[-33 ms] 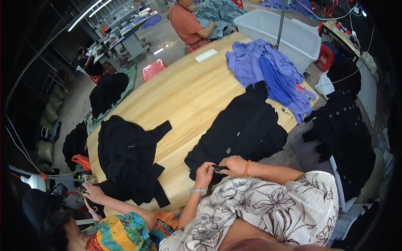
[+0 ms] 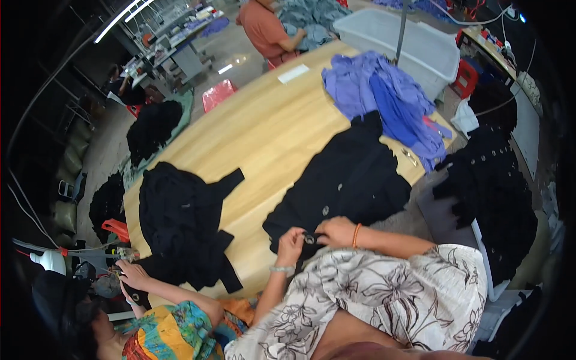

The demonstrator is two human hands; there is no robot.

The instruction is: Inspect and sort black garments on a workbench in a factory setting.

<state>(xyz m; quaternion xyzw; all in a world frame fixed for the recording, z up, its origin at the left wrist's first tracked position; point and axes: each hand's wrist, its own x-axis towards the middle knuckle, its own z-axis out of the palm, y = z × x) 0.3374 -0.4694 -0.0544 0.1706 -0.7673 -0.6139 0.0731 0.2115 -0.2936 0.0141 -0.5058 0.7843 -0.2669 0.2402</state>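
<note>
Left hand (image 2: 291,245) and right hand (image 2: 336,232) pinch the near edge of a black cloth garment (image 2: 354,171) with silvery rings (image 2: 326,210), its body ahead on the pale wood-grained table (image 2: 264,135), long axis slanting away rightward to a crumpled lavender-blue cloth pile (image 2: 354,84), right hand nearer the bulk.

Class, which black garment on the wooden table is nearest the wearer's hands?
The right black garment, beside the purple clothes: the left hand and right hand pinch its near edge. The left black garment lies farther away.
</note>
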